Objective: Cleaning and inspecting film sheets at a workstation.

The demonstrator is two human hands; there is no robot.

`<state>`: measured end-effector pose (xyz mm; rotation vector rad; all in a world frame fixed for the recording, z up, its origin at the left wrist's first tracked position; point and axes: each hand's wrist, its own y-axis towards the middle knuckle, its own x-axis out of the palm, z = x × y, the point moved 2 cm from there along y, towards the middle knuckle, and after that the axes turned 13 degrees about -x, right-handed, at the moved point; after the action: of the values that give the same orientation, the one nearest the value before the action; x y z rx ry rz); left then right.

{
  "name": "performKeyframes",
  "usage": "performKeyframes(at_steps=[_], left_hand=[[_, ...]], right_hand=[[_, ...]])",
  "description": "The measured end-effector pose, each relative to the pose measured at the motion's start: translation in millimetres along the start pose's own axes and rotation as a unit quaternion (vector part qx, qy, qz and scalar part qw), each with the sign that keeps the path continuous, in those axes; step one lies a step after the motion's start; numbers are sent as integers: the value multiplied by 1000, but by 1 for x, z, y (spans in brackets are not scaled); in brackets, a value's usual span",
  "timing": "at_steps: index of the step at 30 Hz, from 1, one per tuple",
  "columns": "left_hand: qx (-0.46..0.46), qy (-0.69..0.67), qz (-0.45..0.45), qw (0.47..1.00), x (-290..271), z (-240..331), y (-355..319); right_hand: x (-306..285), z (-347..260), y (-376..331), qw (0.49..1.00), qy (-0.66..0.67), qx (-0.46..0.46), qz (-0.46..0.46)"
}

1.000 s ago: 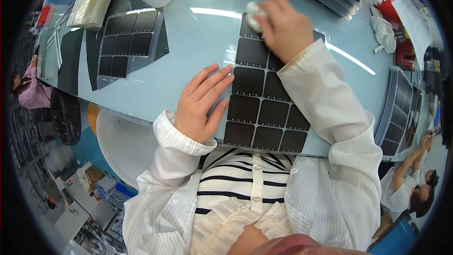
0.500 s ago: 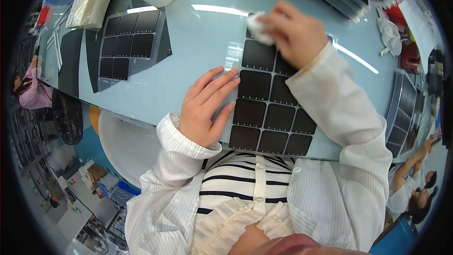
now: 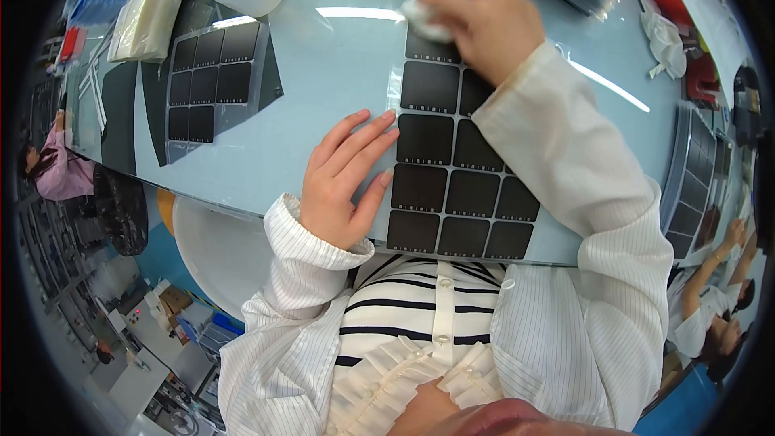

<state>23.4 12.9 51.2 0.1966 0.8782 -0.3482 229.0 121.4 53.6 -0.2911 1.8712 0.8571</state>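
A sheet of dark, rounded square panels [image 3: 425, 140] lies flat on the pale table, with its near end close to my body. Pinched in my right hand [image 3: 494, 26] is a white cloth wad [image 3: 425, 19], which rests on the sheet's far left corner. My right hand and sleeve cover part of the sheet's far right side. My left hand [image 3: 345, 173] lies flat with its fingers stretched out, the fingertips at the sheet's left edge, and it holds nothing.
At the left, another sheet of dark squares [image 3: 212, 73] lies on black backing, with a cream-coloured wrapped stack [image 3: 145, 23] behind it. More dark panels [image 3: 691, 190] are at the right edge, below a crumpled white cloth [image 3: 663, 40]. Another person [image 3: 702, 315] is at the far right.
My right hand has moved the cloth wad farther away and slightly left, uncovering more of the far left panel. My left hand stays in about the same place at the sheet's edge.
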Motion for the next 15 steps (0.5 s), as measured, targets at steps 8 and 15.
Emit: performKeyframes(at_steps=[8, 15], left_hand=[[2, -5, -1, 1000, 1, -2, -3], [-2, -12, 1, 1000, 0, 0, 0]], right_hand=[[-21, 16, -23, 997, 47, -28, -62], [-65, 53, -77, 993, 57, -15, -100]])
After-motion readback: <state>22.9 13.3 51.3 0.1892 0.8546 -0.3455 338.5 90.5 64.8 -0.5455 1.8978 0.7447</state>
